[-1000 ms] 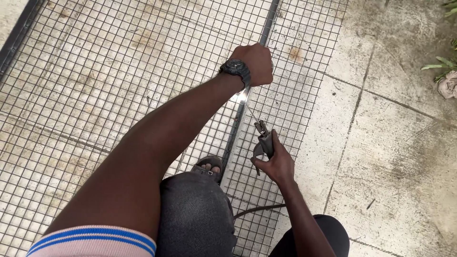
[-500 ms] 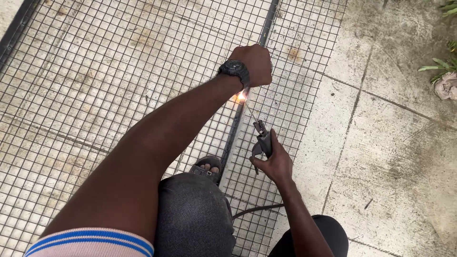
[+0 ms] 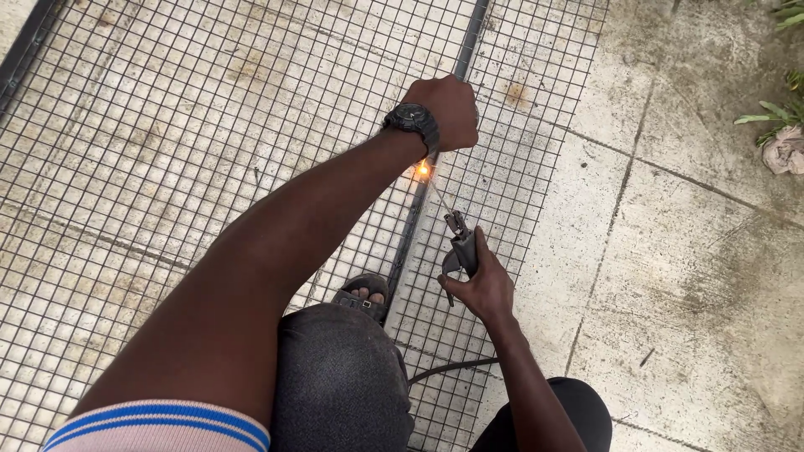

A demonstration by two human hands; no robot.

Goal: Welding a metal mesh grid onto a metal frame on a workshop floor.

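Observation:
My left hand (image 3: 452,107), with a black wristwatch (image 3: 412,122) on the wrist, is closed in a fist and rests on the dark metal bar (image 3: 465,42) of a wire mesh panel (image 3: 209,125). My right hand (image 3: 481,289) grips a black welding electrode holder (image 3: 461,247). Its thin rod (image 3: 439,197) slants up to the bar just below my left wrist. An orange glow (image 3: 423,170) shows at the rod's tip. What the left fingers hold, if anything, is hidden.
The mesh panel lies flat on a stained concrete slab floor (image 3: 687,251). My sandalled foot (image 3: 362,297) and knee (image 3: 339,377) sit on the mesh. A dark cable (image 3: 452,367) runs under my right forearm. Plants and a crumpled cloth (image 3: 785,149) lie at the far right.
The bright white spark at the rod's tip has faded to a small orange glow. Both hands stay almost where they were.

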